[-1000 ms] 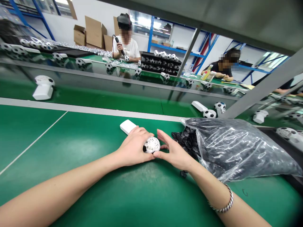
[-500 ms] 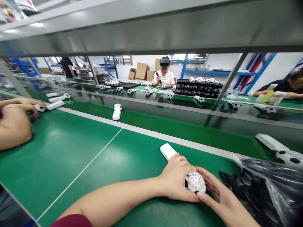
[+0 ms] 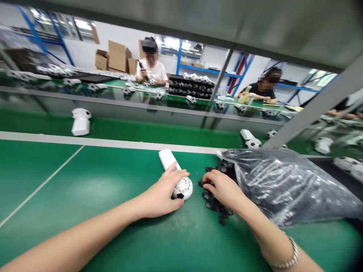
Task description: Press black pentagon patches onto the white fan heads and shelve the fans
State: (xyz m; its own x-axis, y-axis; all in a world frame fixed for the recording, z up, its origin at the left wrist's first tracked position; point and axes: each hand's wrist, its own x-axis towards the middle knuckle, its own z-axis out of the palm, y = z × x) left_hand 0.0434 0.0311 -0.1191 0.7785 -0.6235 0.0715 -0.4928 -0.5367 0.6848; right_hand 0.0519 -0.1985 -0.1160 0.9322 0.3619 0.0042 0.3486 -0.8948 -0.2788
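Note:
My left hand [image 3: 166, 192] is wrapped round a white handheld fan [image 3: 185, 186] that lies on the green table [image 3: 99, 189]. Its round head has an open grille and a black football patch, and its pale handle points away from me. Part of the fan is hidden under my fingers. Just to the right, my right hand [image 3: 222, 187] reaches into a heap of small black pieces [image 3: 217, 204]. Thumb and forefinger are pinched at the heap's left side, on a small black piece. The heap spills from a clear plastic bag [image 3: 283, 185].
Beyond the pale table edge strip [image 3: 119, 142] runs a green belt carrying another white fan [image 3: 81, 121] and a football-headed fan [image 3: 251, 139]. A slanting metal post [image 3: 295, 117] stands at the right. Co-workers [image 3: 151, 70] sit across the line; a metal shelf [image 3: 181, 22] hangs overhead.
My right hand has left the fan's head and moved to the black pieces. My left hand still holds the fan, now flatter on the table. The view has turned right.

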